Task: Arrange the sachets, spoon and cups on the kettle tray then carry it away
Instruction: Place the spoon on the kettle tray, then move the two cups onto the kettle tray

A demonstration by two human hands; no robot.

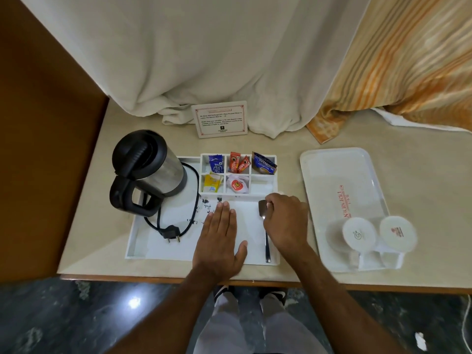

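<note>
Left hand (221, 242) laid flat, fingers extended, on white kettle tray (139, 236), right hand (286, 221) pinched on spoon (265, 226) near its bowl.

Kettle tray (139, 242), free room: my left hand (221, 235) is lying flat on the open white floor, my right hand (286, 222) is covering the spoon (266, 241) at the right edge. Kettle (149, 172) and its cord (176, 229) are blocking the left half — sachets (238, 163) are filling the rear compartments. Two cups (378, 233) are occupying the near end of the second tray (332, 169).
</note>
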